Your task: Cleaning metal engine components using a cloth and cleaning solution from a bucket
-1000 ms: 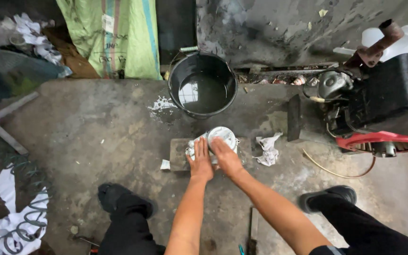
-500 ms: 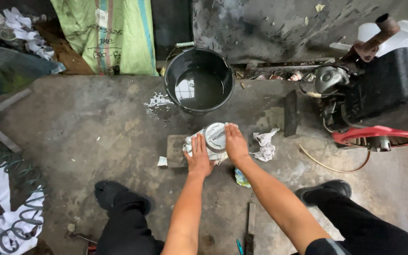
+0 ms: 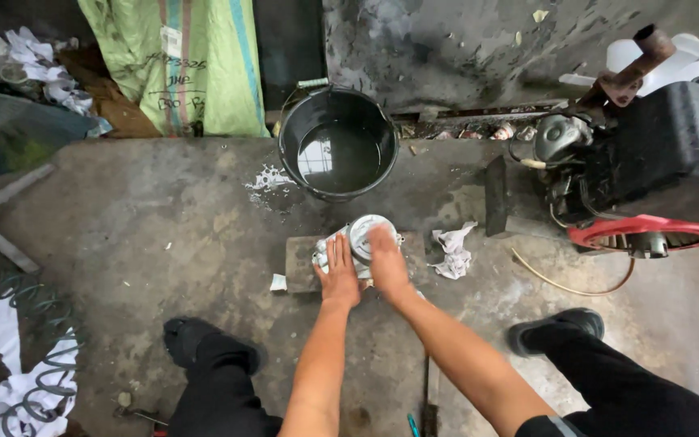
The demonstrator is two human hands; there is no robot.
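Observation:
A grey metal engine part [image 3: 359, 233] with a round top rests on a small flat block [image 3: 301, 264] on the concrete floor. My left hand [image 3: 340, 271] grips the part's near left side. My right hand [image 3: 386, 260] lies over its top and right side, fingers curled on it. Both forearms reach forward from between my knees. The hands hide most of the part.
A black bucket [image 3: 338, 146] holding dark liquid stands just beyond the part. A crumpled white rag [image 3: 451, 250] lies to the right. A black machine with a red ring [image 3: 649, 178] fills the right side. A green sack [image 3: 192, 65] leans at the back. My shoes [image 3: 558, 328] flank the spot.
The view shifted slightly. Both hands stay on the metal part, and the right hand has slid further over its top.

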